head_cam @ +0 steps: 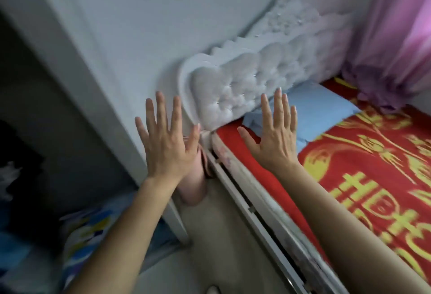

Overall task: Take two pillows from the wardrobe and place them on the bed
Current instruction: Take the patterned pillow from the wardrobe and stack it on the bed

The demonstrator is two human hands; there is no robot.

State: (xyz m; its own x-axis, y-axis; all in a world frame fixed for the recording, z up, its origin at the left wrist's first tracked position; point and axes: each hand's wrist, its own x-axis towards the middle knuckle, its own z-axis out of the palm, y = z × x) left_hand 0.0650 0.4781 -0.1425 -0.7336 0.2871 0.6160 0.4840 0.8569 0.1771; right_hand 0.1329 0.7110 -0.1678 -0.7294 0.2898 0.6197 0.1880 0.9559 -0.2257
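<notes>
A light blue pillow (pixel 319 109) lies at the head of the bed (pixel 373 177), against the white tufted headboard (pixel 251 83). The bed has a red cover with yellow patterns. My left hand (pixel 168 144) is raised with fingers spread, holding nothing, in front of the wall beside the bed's corner. My right hand (pixel 272 137) is also spread and empty, hovering over the bed's near corner just left of the blue pillow. At the lower left, the open wardrobe (pixel 35 130) is dark inside, with a blue, white and yellow patterned bundle (pixel 91 228) on its lower shelf.
The wardrobe's white side panel (pixel 93 83) runs diagonally between wardrobe and bed. A pinkish object (pixel 193 184) sits on the floor in the narrow gap by the bed frame (pixel 256 219). Purple curtains (pixel 396 37) hang at the far right over the bed.
</notes>
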